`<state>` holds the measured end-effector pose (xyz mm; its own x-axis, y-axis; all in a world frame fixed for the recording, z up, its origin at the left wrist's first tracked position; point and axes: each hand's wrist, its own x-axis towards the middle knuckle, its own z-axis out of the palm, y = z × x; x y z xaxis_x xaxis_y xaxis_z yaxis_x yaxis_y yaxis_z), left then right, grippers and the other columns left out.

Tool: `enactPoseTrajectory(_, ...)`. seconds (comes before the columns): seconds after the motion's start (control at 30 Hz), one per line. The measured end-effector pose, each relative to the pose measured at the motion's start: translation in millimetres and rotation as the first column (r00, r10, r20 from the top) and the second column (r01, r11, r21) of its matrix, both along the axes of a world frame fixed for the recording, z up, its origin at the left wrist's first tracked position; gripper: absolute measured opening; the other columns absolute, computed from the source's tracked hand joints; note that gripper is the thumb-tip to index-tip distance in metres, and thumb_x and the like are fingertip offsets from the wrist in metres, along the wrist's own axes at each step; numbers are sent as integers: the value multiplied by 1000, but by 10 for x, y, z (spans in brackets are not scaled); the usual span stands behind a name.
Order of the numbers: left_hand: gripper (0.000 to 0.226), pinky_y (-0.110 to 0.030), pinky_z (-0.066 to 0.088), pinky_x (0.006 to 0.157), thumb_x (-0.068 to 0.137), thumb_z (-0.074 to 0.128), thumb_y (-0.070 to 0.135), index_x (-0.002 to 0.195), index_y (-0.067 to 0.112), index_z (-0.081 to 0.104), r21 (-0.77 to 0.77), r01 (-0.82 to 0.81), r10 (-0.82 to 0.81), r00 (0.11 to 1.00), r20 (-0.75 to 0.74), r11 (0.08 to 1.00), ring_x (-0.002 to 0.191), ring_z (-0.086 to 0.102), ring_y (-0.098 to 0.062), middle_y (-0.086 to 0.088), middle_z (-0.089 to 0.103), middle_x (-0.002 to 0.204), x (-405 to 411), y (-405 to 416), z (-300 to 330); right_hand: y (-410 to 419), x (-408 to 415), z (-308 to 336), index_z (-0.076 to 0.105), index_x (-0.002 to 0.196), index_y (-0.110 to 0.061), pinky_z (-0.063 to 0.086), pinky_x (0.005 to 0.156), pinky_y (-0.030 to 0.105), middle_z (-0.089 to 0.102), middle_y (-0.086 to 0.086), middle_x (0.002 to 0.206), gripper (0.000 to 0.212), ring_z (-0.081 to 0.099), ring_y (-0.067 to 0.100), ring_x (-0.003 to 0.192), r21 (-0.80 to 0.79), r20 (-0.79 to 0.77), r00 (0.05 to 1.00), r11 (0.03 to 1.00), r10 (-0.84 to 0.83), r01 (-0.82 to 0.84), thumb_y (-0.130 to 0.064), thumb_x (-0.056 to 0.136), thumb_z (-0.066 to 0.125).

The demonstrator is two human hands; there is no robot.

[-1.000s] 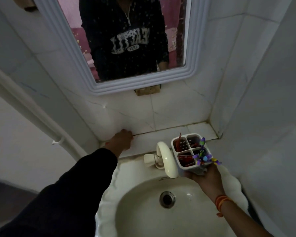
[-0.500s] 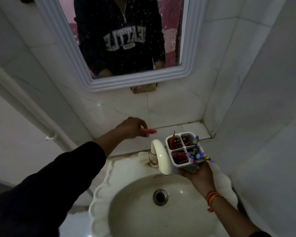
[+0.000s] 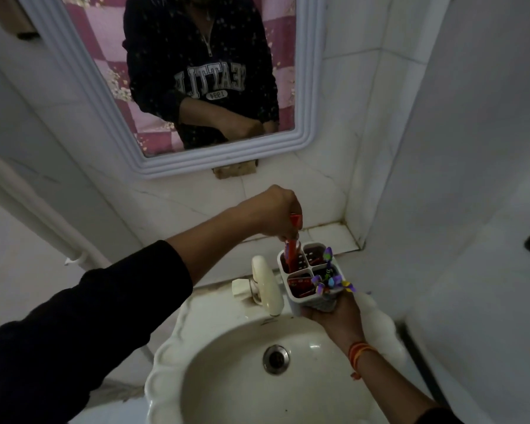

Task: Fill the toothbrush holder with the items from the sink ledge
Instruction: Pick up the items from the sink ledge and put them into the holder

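Note:
My right hand (image 3: 337, 316) holds a white toothbrush holder (image 3: 300, 296) with four compartments above the right side of the sink. My left hand (image 3: 273, 211) is directly over the holder's back-left compartment, gripping a red item (image 3: 292, 246) upright; its lower end is inside that compartment. Other red items fill the front-left and back-right compartments. A purple, blue and yellow piece (image 3: 331, 280) sticks out of the front-right compartment. The tiled ledge (image 3: 328, 237) behind the sink shows no loose items.
A white tap (image 3: 266, 283) curves over the basin (image 3: 257, 377) just left of the holder. A white-framed mirror (image 3: 153, 142) hangs above the ledge. White tiled walls close in at the right, and a white pipe (image 3: 43, 221) runs down the left.
My left hand picked the red item up from the ledge, carried it right and turned it upright into the holder's back-left compartment. My right hand kept the holder nearly still.

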<state>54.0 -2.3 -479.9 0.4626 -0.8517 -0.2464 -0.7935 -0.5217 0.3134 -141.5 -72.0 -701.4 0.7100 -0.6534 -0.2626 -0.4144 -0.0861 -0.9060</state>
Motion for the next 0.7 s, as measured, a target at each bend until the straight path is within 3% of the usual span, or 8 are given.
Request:
enactPoseTrajectory(0.1,21,-15,56,58,85,74,17,106,13,75,15,-13,14,996,-85,1000,63,73,-5,1,77,80,-35,-2,-146,-4,5,-38,66,119,-9,50,80,23,69,4,103,67,66,20,92,-21,-9,1000,1000,-23,22,-29,63,97)
enactPoseTrajectory(0.23,23,-24,63,67,91,67,18,110,9,76,66,-53,64,982,-176,996,76,78,-17,-6,79,87,-23,15,-361,-3,9,7,67,117,-10,51,81,25,69,4,101,63,67,22,94,-43,-4,1000,999,-5,5,-27,64,97)
enactPoseTrajectory(0.33,31,-31,65,74,94,65,33,106,6,76,43,-174,179,938,-296,984,81,79,-18,-7,79,95,10,11,-388,1,2,22,66,119,-9,55,85,30,70,7,107,68,68,23,98,-33,3,1000,999,-11,11,-29,62,97)
enactPoseTrajectory(0.47,60,-34,61,84,98,50,52,115,-3,67,165,-327,362,888,-285,931,86,71,-23,-13,73,107,73,-34,-485,-10,-21,-21,60,126,-10,62,73,22,69,4,117,77,70,3,104,33,105,994,999,-39,36,7,59,95)
enactPoseTrajectory(0.5,64,-34,60,83,98,46,55,114,-4,65,225,-322,381,870,-312,920,85,71,-23,-14,71,106,40,-47,-531,-15,-27,-33,61,125,-14,64,74,25,70,2,117,76,70,4,106,23,112,993,999,-38,36,6,60,94)
enactPoseTrajectory(0.57,66,-38,63,85,97,44,59,112,-2,64,280,-341,432,805,-407,898,88,75,-28,-16,71,109,-44,-95,-638,-12,-36,-36,67,118,-21,64,85,42,73,-2,113,70,70,16,110,0,98,994,999,-40,40,-22,57,100)
enactPoseTrajectory(0.6,66,-41,63,85,96,44,61,110,-1,63,268,-372,455,785,-420,889,90,77,-31,-18,70,110,-83,-129,-668,-26,-27,-46,69,118,-24,62,90,42,75,-5,112,73,71,18,111,-37,104,994,998,-39,43,-34,52,100)
enactPoseTrajectory(0.7,66,-44,63,84,95,44,63,110,0,60,154,-488,503,752,-426,859,92,75,-35,-18,67,113,-79,-257,-684,-106,9,64,68,123,-18,55,87,22,75,-10,110,65,71,17,109,-216,93,995,975,-41,60,-17,64,95)
